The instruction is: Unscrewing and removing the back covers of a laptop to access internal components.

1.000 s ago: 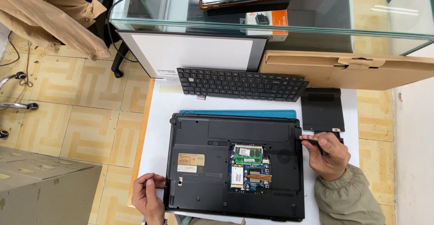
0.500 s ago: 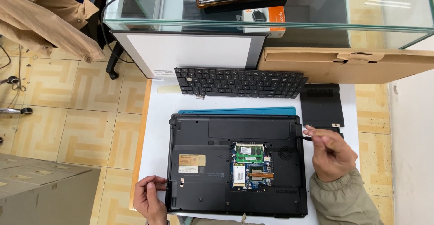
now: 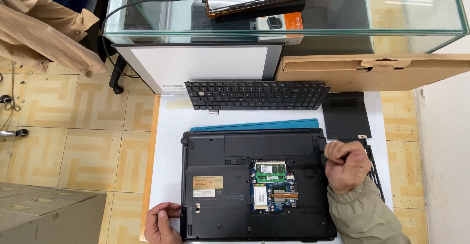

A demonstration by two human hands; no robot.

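We see a black laptop (image 3: 254, 185) lying upside down on the white surface (image 3: 169, 126), its base open at a central bay where green and blue circuit boards (image 3: 272, 185) show. Our left hand (image 3: 160, 222) rests at the laptop's lower left corner, fingers curled against its edge. Our right hand (image 3: 346, 165) sits at the laptop's right edge, fingers pressed together in a fist; it may be gripping a small tool, but we cannot tell from this angle. Just beyond the laptop lies a blue mat (image 3: 254, 125), and past that a detached black keyboard (image 3: 257, 95). A black cover panel (image 3: 345, 115) lies near the right hand, with a slotted black tray (image 3: 373, 163) partly hidden beside it. A cardboard box (image 3: 372, 71) and a glass tank (image 3: 284, 23) stand behind.
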